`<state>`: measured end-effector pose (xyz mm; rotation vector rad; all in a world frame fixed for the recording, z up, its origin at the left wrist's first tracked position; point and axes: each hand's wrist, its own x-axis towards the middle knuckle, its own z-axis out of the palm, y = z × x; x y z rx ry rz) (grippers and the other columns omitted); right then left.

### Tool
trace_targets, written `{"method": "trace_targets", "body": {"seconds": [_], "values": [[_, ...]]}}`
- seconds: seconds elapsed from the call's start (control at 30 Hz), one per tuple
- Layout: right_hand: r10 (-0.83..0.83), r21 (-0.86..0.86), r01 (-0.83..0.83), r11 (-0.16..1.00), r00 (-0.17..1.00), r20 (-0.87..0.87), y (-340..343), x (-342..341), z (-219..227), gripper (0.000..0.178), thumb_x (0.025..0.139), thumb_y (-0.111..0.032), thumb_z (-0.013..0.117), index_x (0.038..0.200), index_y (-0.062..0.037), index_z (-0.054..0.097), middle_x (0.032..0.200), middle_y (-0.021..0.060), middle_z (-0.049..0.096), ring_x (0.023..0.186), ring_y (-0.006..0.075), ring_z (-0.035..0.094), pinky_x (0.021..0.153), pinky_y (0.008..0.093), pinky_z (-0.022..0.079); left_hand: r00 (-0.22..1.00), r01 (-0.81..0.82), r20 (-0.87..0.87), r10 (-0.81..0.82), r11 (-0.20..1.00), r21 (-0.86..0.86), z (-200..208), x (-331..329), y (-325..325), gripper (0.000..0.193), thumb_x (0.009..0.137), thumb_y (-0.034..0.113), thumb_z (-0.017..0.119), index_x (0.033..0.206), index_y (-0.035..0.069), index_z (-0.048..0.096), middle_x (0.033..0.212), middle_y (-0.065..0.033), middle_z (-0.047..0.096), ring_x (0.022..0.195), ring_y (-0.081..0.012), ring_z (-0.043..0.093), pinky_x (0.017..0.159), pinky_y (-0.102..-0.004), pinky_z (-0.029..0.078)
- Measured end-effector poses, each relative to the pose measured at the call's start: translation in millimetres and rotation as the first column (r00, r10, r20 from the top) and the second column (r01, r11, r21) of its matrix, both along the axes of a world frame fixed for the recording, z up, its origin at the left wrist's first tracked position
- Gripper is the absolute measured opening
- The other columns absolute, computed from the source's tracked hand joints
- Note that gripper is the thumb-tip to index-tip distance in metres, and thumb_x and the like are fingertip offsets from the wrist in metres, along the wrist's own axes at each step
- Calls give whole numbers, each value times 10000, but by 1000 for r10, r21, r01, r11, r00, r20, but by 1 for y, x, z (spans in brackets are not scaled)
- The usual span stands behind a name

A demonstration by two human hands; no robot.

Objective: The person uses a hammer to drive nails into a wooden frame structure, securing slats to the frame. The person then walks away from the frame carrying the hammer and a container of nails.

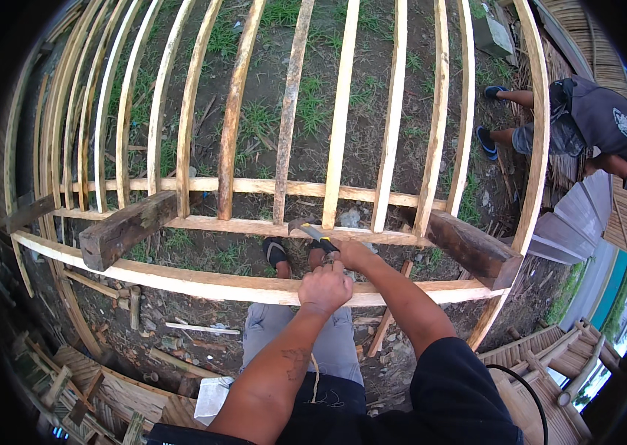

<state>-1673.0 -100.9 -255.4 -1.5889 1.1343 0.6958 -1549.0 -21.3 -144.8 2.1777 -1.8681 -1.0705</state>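
My right hand is closed around the handle of a hammer, which has yellow and dark parts. The hammer's head points left, over the wooden crosspiece that runs beneath the slat ends. Just below the right hand, my left hand is closed in a fist above the long front rail. What its fingers hold is hidden. A pale slat meets the crosspiece just beyond the hammer.
Several long slats form a frame over grass and dirt. Thick dark beams lie at left and right. Another person bends at the right, by grey corrugated sheets. A grey block sits at upper right. Wood scraps litter the ground below.
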Motion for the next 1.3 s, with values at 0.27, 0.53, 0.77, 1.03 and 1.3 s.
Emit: {"method": "trace_targets", "body": {"seconds": [0.27,0.53,0.77,1.03,1.3], "values": [[194,6,-196,981,973,122,-15,14,13,390,877,-280,622,1190,-51,587,1026,255,683,993,408,657,873,483,514,980,-147,-151,133,986,-83,8,7,2,305,825,195,559,1051,7,641,872,-154,687,779,-322,683,696,-461,556],[179,-51,-173,984,974,142,-12,98,19,480,892,-228,577,1314,-4,524,971,286,679,928,437,668,826,502,532,860,-425,143,489,844,-328,8,176,15,247,873,85,541,1093,-14,591,891,-197,673,834,-380,657,766,-468,529],[-613,493,576,653,783,-103,26,125,-4,255,989,-232,477,1123,-17,503,839,122,586,631,246,602,572,439,553,795,-544,135,592,793,-275,-3,204,39,235,884,123,523,1072,27,626,981,-158,704,875,-341,682,767,-436,544],[-782,350,753,-557,-333,-527,10,139,-26,213,1026,-253,337,1064,-47,376,782,105,460,523,175,449,466,343,463,797,-540,118,592,787,-299,-1,205,33,231,856,128,526,1037,46,643,954,-124,717,821,-315,690,740,-416,553],[-672,296,665,-686,-422,-609,18,165,-71,166,1013,-219,343,1080,-68,349,715,71,404,505,160,425,417,299,420,806,-515,138,576,797,-317,-6,204,33,201,822,143,547,973,59,651,852,-120,709,754,-327,682,683,-426,551]]}}
